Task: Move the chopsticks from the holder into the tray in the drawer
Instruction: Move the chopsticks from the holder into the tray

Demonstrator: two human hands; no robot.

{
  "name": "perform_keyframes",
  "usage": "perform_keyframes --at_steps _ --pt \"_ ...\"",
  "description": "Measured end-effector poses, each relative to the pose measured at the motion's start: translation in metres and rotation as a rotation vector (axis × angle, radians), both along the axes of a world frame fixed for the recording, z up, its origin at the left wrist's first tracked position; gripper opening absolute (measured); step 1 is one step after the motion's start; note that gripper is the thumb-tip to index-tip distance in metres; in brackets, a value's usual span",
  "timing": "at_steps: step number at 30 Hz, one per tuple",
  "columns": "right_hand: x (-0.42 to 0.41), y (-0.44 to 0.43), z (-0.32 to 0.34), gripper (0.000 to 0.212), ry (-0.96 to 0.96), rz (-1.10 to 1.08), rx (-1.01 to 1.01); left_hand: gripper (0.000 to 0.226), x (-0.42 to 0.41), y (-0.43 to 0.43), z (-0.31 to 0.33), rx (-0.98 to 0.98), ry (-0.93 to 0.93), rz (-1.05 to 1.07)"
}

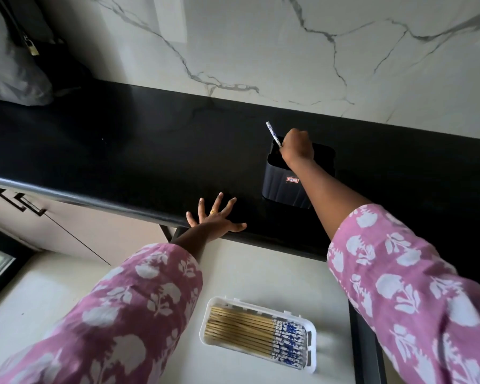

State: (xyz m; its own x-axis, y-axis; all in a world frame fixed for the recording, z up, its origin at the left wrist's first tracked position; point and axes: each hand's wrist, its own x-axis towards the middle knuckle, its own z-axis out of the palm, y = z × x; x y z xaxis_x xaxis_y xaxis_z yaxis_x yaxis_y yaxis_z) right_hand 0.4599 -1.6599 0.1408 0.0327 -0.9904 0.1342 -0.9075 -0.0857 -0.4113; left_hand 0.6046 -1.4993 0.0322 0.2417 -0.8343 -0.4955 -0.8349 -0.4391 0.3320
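The right hand (298,148) is gripping 1 chopstick (272,131) in curled fingers, right above the open mouth of the dark holder (283,187). The stick's blue-and-white end is pointing up and to the left, past the holder's back rim. The holder is standing upright on the black worktop (122,139), near its front edge. The left hand (215,220) is lying open with fingers spread, pressing flat on that front edge, left of the holder and apart from it. Below the edge the drawer (261,273) is standing open. The white tray (203,327) is sitting in it, holding a row of chopsticks (250,327) side by side, patterned ends to the right. A grey bag (9,65) is resting at the worktop's back left corner.
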Motion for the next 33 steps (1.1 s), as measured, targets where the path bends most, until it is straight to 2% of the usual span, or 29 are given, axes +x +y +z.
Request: perform_keyframes --at_steps 5,9,16,20,23,26,28,30,33 --pt "0.005 0.0 0.002 0.024 -0.007 -0.004 -0.002 0.084 0.0 0.0 0.0 -0.003 0.011 -0.001" --pt "-0.001 0.008 0.022 0.025 -0.182 0.007 -0.048 0.083 0.001 -0.002 -0.004 -0.015 0.005 -0.002" --pt "-0.017 0.048 0.088 0.024 -0.468 -0.046 -0.445 0.085 0.002 -0.003 -0.012 -0.052 0.004 0.004" --pt "-0.033 0.077 0.121 0.024 -0.728 -0.095 -0.566 0.085 0.002 -0.002 -0.006 -0.03 0.013 -0.008" --pt "-0.047 0.1 0.129 0.018 -1.052 -0.159 -0.573 0.086 0.001 0.0 0.002 -0.004 0.042 -0.002" --pt "-0.06 0.12 0.12 0.019 -1.379 -0.243 -0.488 0.088 -0.012 0.002 0.021 -0.096 0.178 0.077" --pt "-0.065 0.134 0.11 0.021 -1.564 -0.341 -0.395 0.086 -0.026 0.004 0.039 -0.241 0.273 0.08" --pt "-0.069 0.152 0.102 0.009 -1.727 -0.437 -0.272 0.081 -0.042 0.009 0.06 -0.425 0.459 0.052" --pt "-0.073 0.172 0.085 0.021 -1.924 -0.648 -0.07 0.073 -0.062 0.021 0.092 -0.633 0.797 0.002"
